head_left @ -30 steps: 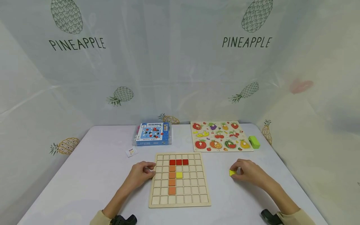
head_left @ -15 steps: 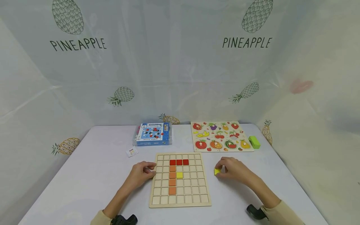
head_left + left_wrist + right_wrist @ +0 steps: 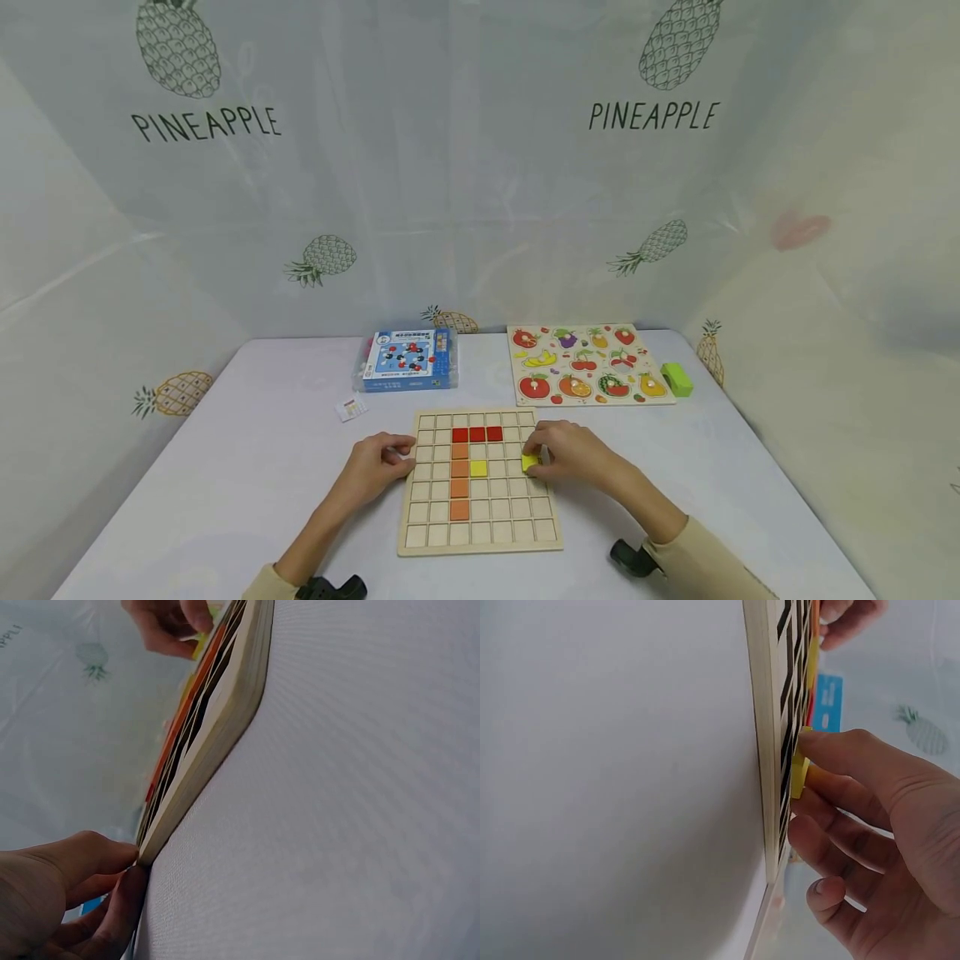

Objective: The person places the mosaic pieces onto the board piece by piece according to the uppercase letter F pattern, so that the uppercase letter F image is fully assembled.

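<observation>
My left hand (image 3: 377,463) holds the left edge of a wooden grid board (image 3: 480,534), its thumb and fingertips meeting at the rim in the left wrist view. Between the thumb and fingers of my right hand (image 3: 573,454) is a yellow square tile (image 3: 529,462), pinched over the right-hand columns of the board. The right wrist view has this tile (image 3: 800,765) tilted against or just above the grid; whether it touches cannot be told. Set in the board are red tiles (image 3: 477,434) in a row, a column of orange tiles (image 3: 459,488) and one yellow tile (image 3: 478,468).
Behind the board lie a blue boxed set (image 3: 406,360) and a fruit puzzle board (image 3: 592,365). A green block (image 3: 677,379) is beside the puzzle. A small printed packet (image 3: 351,408) rests on the white table (image 3: 225,467), left of the grid board.
My right hand has carried the yellow tile leftward, from the table's right side to over the grid board. The left hand and the board have stayed put.
</observation>
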A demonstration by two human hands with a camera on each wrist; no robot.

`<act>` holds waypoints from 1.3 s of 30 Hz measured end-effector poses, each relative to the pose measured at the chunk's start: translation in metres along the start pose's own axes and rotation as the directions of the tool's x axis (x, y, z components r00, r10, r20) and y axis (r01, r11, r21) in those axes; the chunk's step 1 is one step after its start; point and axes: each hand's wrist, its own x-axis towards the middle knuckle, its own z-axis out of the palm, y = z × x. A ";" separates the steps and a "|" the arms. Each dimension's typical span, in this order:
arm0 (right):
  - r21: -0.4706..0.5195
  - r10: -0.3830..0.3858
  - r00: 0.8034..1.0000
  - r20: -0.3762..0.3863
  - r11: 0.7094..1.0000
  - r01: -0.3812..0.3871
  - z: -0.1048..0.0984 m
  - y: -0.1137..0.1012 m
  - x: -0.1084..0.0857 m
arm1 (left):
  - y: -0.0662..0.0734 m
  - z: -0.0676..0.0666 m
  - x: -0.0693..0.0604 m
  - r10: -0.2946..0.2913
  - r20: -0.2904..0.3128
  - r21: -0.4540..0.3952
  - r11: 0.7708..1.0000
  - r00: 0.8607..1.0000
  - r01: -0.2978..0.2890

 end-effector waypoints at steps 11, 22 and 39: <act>-0.007 -0.034 0.999 0.016 0.999 0.034 0.012 -0.022 0.020 | -0.002 0.001 0.001 -0.002 -0.004 -0.009 1.000 1.000 0.002; 0.017 -0.053 0.998 0.024 0.998 0.053 0.015 -0.032 0.026 | -0.001 0.002 0.000 -0.018 -0.011 0.000 1.000 1.000 0.018; 0.010 -0.065 0.998 0.008 0.998 0.064 0.020 -0.033 0.029 | -0.002 0.002 0.000 -0.003 -0.012 -0.015 1.000 1.000 0.003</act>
